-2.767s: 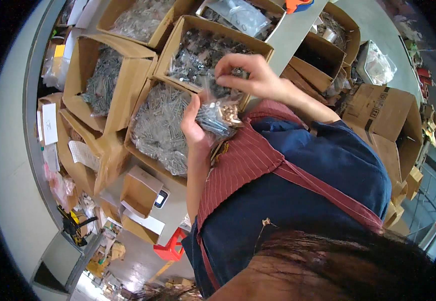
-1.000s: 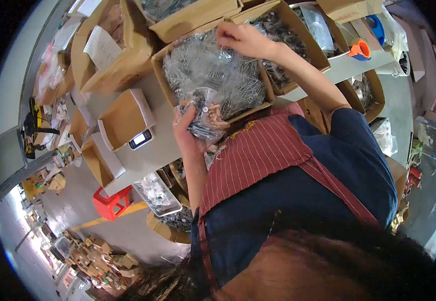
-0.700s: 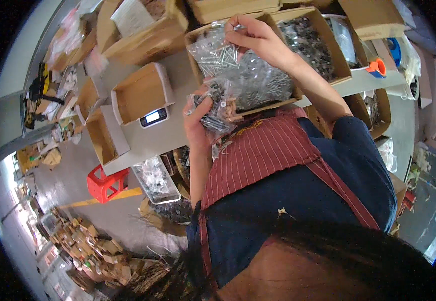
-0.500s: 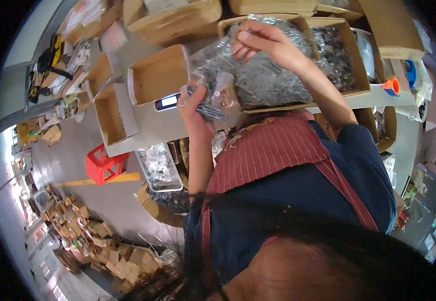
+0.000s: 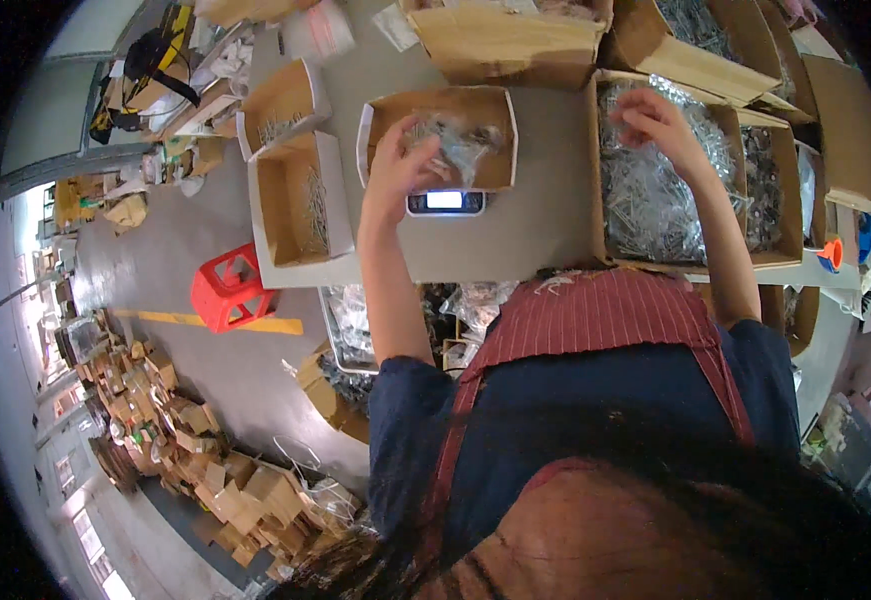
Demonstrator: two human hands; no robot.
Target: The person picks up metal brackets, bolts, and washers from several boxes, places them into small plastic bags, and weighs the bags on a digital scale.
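Note:
A shallow cardboard tray [image 5: 375, 104] rests on a small scale with a lit display [image 5: 444, 201]. Inside it lies a clear plastic bag of small metal hardware [image 5: 465, 146], blurred by motion. My left hand [image 5: 402, 168] is over the tray's left side, its fingers apart beside the bag. My right hand [image 5: 653, 126] hovers above a large cardboard box [image 5: 600, 225] heaped with clear bags of long screws or nails [image 5: 645, 200]. Its fingers are loosely bent and apart, with nothing visible in them.
Two small cardboard boxes [image 5: 290, 205] with a few loose metal pieces stand at the table's left edge. More cardboard boxes [image 5: 510, 45] line the back. An orange tape-like roll [image 5: 831, 254] sits at the right. A red stool [image 5: 232, 288] stands on the floor.
My left hand has carried the bag of hardware over to the tray, where its fingers have parted. My right hand remains over the large box. The view has shifted.

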